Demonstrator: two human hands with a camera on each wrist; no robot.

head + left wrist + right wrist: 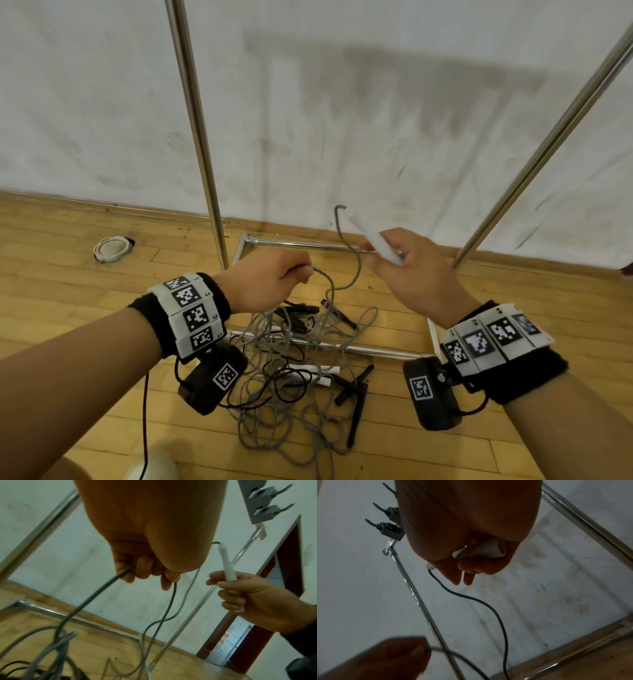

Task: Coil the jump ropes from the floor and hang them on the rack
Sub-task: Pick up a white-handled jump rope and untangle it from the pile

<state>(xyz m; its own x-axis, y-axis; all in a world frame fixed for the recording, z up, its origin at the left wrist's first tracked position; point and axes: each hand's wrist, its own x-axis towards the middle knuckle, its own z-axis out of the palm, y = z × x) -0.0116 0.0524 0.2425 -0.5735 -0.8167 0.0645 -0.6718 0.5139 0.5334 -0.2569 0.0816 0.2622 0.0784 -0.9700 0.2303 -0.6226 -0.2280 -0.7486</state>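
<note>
- Gripping a white handle (373, 241), the right hand (416, 270) had its fingers curled round the lower part, the cord end of the handle pointing up toward the wall.
- The left hand (265, 279) pinched the grey rope (356, 270) between thumb and curled fingers; a slack loop hung between the two hands.
- Below, the rest of that rope ran down into a tangled pile of jump ropes (291, 370) on the wooden floor, grey and black cords crossing over the base bar of the rack (202, 144), with a second white handle and black handles lying among them.
- I judged this the start of coiling: one rope picked out, no loops gathered yet.
- The next move would call for drawing the cord free of the tangle without dragging the black ropes along.
- Hooks (267, 500) showed at the rack's top in the left wrist view, bare as far as I could tell.
</note>
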